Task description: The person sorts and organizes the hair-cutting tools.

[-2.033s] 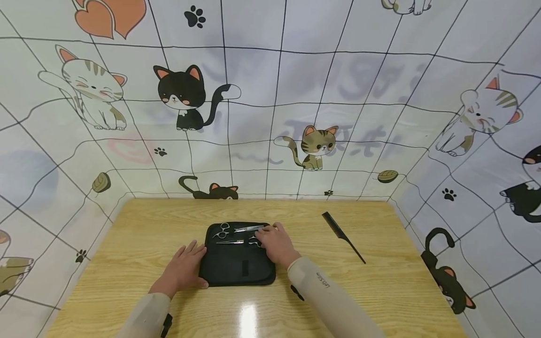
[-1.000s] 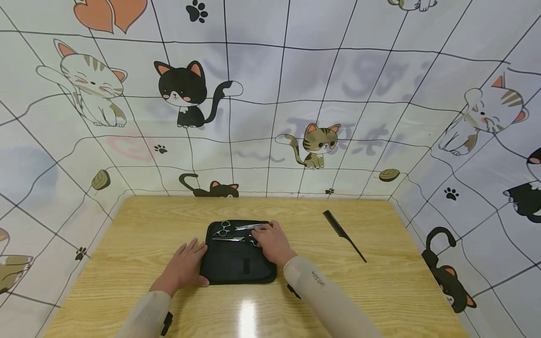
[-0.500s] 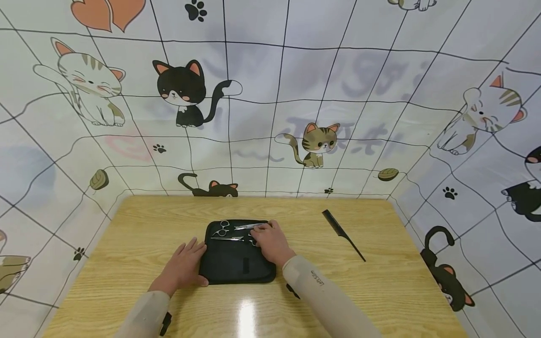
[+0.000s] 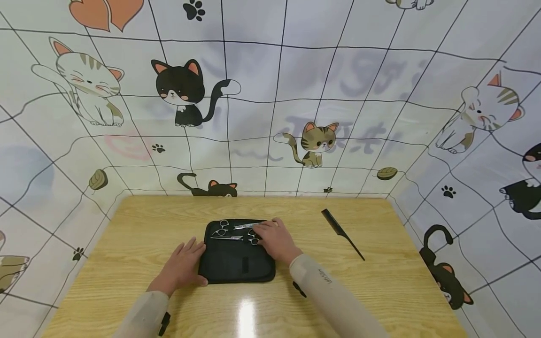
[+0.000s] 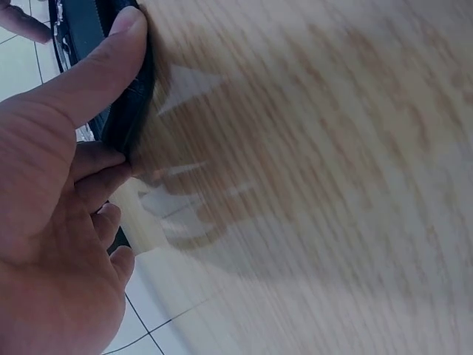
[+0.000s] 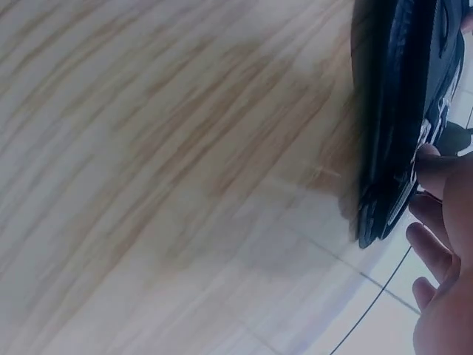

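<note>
Black case (image 4: pixel 224 267), lying flat on a wooden table (image 4: pixel 139 230), a little left of its middle, with two pairs of silver scissors on its far half. Watching remotely through the head camera, I see the upper scissors (image 4: pixel 246 226) with finger rings to the left and blades to the right; the lower scissors (image 4: pixel 228 238) lie the other way round. The left hand (image 4: pixel 181 266) is set along the case's left edge, fingers loosely extended; the left wrist view shows me its thumb touching the rim. The right hand (image 4: pixel 279 240) reaches over the case's right side, fingertips at the upper scissors' blade end, close to the lower scissors' rings. I cannot tell whether it pinches either pair or only rests there. Well to the right, a black comb (image 4: pixel 336 226) lies slanted, thin tail toward the viewer. Behind rises a white wall (image 4: pixel 253 70) printed with cartoon cats.
</note>
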A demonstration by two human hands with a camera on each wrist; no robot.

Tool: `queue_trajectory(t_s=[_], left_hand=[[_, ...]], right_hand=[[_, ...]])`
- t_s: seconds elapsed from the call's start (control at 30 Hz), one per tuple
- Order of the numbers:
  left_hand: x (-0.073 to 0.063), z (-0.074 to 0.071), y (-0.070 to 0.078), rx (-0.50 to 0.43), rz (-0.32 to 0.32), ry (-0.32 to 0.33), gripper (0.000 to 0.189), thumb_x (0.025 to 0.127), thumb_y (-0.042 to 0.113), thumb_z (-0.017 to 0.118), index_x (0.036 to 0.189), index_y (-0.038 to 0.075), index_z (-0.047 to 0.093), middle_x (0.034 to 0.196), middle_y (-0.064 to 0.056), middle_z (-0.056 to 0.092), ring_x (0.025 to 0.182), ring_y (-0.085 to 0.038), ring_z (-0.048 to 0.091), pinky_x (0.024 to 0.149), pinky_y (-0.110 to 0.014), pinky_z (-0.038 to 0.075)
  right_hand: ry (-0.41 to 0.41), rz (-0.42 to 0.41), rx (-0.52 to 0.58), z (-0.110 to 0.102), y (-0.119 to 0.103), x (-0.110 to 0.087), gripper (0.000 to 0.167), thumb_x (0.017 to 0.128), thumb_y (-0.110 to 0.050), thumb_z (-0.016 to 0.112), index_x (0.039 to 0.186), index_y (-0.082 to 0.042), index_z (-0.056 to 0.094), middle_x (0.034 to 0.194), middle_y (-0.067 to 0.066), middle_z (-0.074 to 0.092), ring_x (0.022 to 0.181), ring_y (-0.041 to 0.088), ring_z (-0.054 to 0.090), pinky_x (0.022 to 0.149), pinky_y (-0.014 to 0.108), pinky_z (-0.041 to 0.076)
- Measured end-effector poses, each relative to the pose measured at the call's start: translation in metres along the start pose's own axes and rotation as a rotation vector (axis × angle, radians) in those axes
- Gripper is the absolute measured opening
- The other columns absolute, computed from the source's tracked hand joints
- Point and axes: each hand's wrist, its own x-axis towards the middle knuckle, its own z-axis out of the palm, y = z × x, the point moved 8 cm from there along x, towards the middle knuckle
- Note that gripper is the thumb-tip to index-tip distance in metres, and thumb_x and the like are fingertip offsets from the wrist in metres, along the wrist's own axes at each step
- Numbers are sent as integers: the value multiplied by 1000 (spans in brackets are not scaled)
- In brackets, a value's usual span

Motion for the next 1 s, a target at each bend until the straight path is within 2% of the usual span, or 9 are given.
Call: queue_trajectory(t_s=[0.43,0.7,0.8,1.0], left_hand=[[-3,4,-2,-29,4,-12,100,65,46,86,143,0,45,153,-17,41,147,-41,25,120,-60,16],[-4,2,0,-39,4,-18,99,66,45,86,144,-1,45,153,-18,40,147,-41,24,120,-60,15],[-4,1,0,-33,2,-21,99,66,46,86,144,0,44,153,-17,40,147,-41,24,120,-60,15],[-4,0,1,-35,11,-21,99,66,46,86,143,0,45,153,-17,40,147,-41,25,120,-60,15]], right_hand=[[-75,82,6,8,49,-24,56,94,-32,65,145,-17,46,151,5,46,132,22,51,110,44,39],[-96,143,-84,5,88,-44,57,96,-30,63,146,-11,44,151,8,45,134,25,48,109,46,39],[-93,175,-85,3,103,-52,57,95,-29,64,146,-11,45,149,9,47,133,27,49,109,48,39],[-37,264,-54,-5,131,-69,56,90,-26,70,140,-11,50,141,10,55,126,29,54,104,52,42]])
